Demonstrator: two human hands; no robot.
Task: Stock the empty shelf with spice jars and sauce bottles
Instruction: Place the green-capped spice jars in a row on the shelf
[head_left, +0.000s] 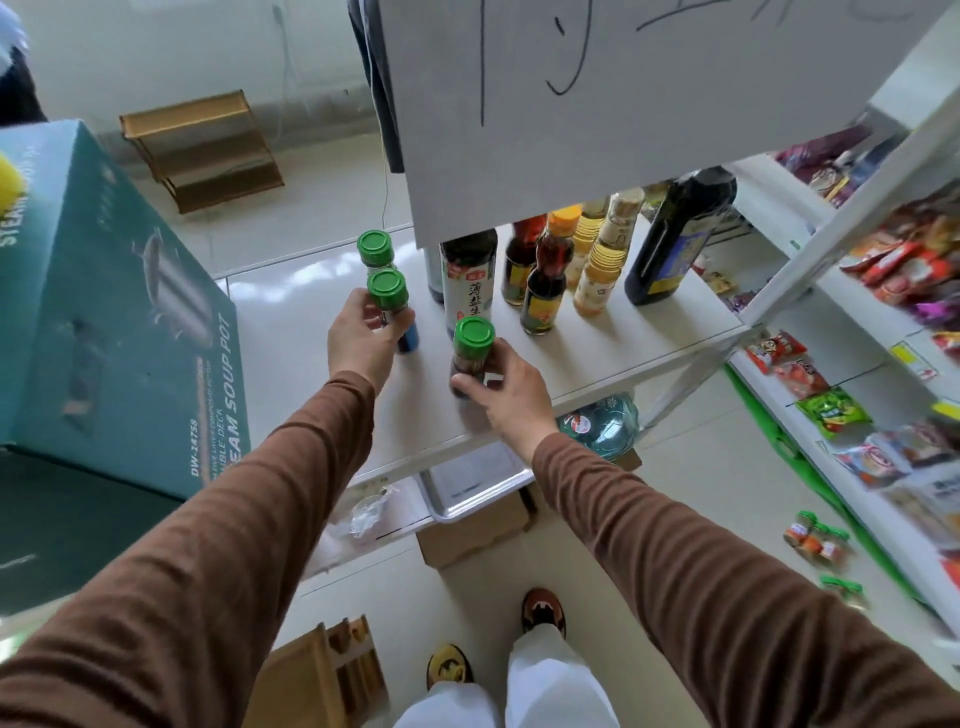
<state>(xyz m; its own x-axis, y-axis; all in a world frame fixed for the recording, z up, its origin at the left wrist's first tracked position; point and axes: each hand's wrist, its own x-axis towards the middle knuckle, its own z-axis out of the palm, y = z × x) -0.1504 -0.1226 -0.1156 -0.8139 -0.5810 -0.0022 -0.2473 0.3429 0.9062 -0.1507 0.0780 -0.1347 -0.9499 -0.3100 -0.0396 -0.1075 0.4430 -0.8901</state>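
My left hand grips a green-capped spice jar standing at the left end of the white shelf. Just behind it stands another green-capped jar. My right hand holds a third green-capped jar with dark contents, upright near the shelf's front. Several sauce bottles stand further back: a dark soy bottle with a white label, a small dark bottle, amber bottles and a large black bottle.
A teal soup-pot box stands to the left. More green-capped jars lie on the floor at right, beside snack shelves. A whiteboard hangs above. Cardboard boxes and a metal tray sit below the shelf.
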